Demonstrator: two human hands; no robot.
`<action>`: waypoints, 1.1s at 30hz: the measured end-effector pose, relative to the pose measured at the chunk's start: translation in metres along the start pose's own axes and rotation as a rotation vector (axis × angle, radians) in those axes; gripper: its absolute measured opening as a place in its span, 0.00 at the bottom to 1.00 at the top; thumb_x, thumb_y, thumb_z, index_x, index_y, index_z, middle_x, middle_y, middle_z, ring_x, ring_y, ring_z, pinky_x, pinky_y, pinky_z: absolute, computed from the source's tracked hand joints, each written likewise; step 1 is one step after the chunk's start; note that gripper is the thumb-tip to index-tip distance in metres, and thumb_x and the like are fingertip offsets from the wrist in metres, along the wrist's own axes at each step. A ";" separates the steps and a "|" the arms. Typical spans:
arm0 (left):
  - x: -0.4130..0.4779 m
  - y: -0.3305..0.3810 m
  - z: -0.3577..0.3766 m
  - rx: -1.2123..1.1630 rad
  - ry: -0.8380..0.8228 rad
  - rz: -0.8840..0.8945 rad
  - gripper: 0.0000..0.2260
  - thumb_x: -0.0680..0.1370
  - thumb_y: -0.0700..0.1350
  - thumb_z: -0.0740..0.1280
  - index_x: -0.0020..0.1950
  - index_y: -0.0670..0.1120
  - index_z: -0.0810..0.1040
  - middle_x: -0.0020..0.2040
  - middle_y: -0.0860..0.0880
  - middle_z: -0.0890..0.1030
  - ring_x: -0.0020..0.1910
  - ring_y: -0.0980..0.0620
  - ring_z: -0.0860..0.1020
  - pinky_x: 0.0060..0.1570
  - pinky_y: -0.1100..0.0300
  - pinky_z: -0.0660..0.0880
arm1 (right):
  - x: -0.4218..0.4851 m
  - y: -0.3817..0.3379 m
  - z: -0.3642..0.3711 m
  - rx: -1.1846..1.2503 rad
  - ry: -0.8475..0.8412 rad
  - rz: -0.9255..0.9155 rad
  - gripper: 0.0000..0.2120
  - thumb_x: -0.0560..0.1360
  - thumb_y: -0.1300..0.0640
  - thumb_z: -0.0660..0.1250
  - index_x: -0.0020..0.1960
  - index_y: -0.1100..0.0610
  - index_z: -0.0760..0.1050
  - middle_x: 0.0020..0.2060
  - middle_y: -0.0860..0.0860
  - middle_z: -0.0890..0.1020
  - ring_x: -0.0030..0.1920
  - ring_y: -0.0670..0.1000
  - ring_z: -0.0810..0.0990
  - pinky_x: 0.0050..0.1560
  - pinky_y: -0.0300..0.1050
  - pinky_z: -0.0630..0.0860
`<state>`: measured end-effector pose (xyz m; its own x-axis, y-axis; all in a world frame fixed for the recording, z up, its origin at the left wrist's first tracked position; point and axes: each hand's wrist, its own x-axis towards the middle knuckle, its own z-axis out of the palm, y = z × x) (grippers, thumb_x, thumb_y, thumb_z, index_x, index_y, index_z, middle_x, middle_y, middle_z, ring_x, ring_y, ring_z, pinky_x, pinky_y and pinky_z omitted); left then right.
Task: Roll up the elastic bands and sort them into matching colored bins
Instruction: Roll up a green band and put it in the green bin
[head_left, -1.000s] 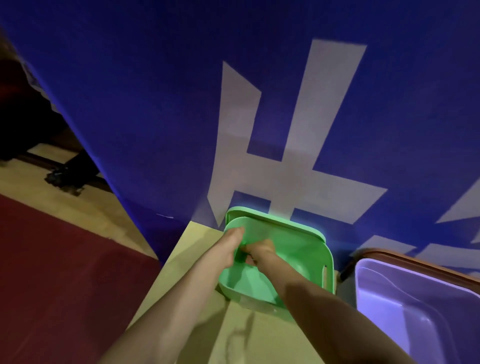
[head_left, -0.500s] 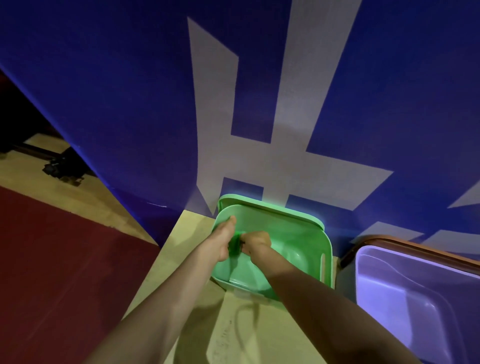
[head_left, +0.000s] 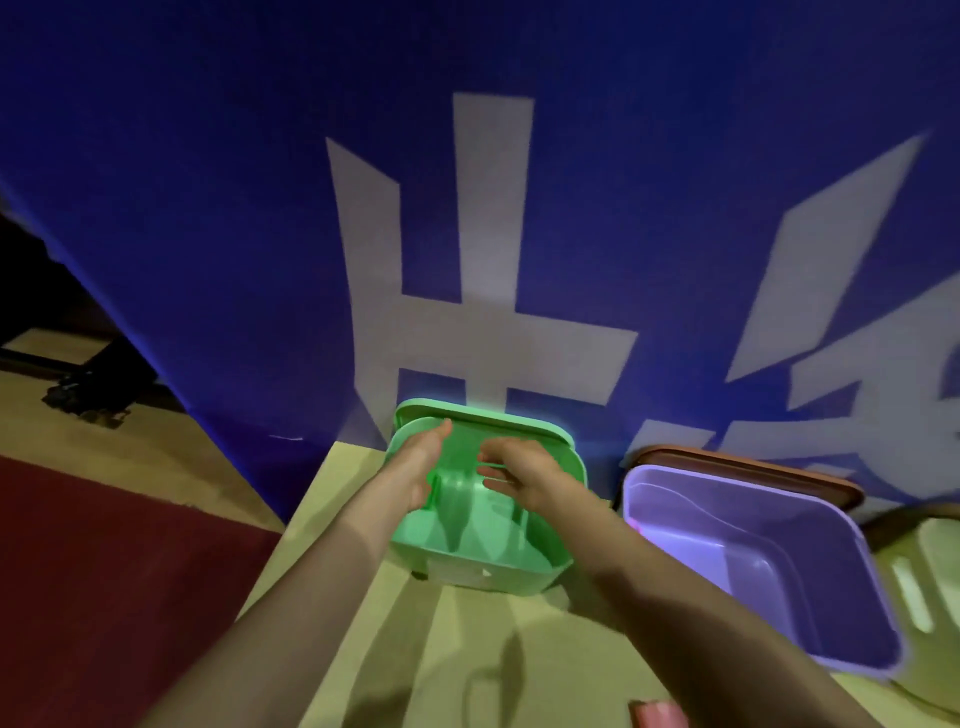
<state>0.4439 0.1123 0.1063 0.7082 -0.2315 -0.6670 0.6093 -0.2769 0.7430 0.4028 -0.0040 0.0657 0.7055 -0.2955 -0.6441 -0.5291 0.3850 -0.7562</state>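
Observation:
A green bin (head_left: 519, 571) stands on the pale table against a blue banner. Both my hands hover over its opening. My left hand (head_left: 423, 462) is at the bin's left rim with straight fingers. My right hand (head_left: 519, 475) is a little to the right of it, fingers spread and relaxed, holding nothing. The two hands are apart. No band shows between them; whether one lies in the bin I cannot tell. A purple bin (head_left: 769, 566) sits to the right of the green one.
A pale yellow-green bin (head_left: 930, 597) is cut off at the right edge. A brown lid (head_left: 753, 467) leans behind the purple bin. A pink object (head_left: 657, 714) peeks in at the bottom. The blue banner (head_left: 260, 234) rises behind the bins. Red carpet (head_left: 104, 571) lies left of the table.
My hands were together over the green bin, fingers curled as if pinching something. Now they have parted and opened. The view has shifted right, showing more of the purple bin.

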 end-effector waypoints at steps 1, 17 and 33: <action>-0.012 0.004 0.008 -0.012 -0.015 0.055 0.26 0.82 0.53 0.58 0.76 0.41 0.60 0.77 0.43 0.61 0.76 0.46 0.57 0.72 0.48 0.55 | -0.019 -0.008 -0.011 0.019 -0.002 -0.066 0.03 0.79 0.62 0.63 0.51 0.56 0.73 0.43 0.51 0.77 0.46 0.51 0.77 0.42 0.40 0.74; -0.224 -0.044 0.296 -0.102 -0.549 0.413 0.16 0.82 0.47 0.59 0.66 0.40 0.72 0.59 0.44 0.77 0.61 0.46 0.75 0.60 0.52 0.71 | -0.292 0.000 -0.326 0.002 0.360 -0.629 0.06 0.77 0.62 0.65 0.54 0.58 0.76 0.43 0.52 0.80 0.42 0.47 0.78 0.45 0.39 0.73; -0.153 -0.271 0.306 0.515 -0.319 0.646 0.12 0.74 0.35 0.71 0.50 0.51 0.77 0.49 0.50 0.80 0.54 0.50 0.78 0.57 0.61 0.73 | -0.210 0.220 -0.393 -0.738 -0.012 -0.562 0.25 0.69 0.57 0.76 0.64 0.57 0.73 0.55 0.52 0.78 0.54 0.46 0.76 0.49 0.32 0.72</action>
<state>0.0611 -0.0623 -0.0099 0.6782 -0.7157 -0.1668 -0.1658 -0.3702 0.9140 -0.0465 -0.2008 -0.0105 0.9519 -0.2595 -0.1627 -0.2712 -0.4671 -0.8416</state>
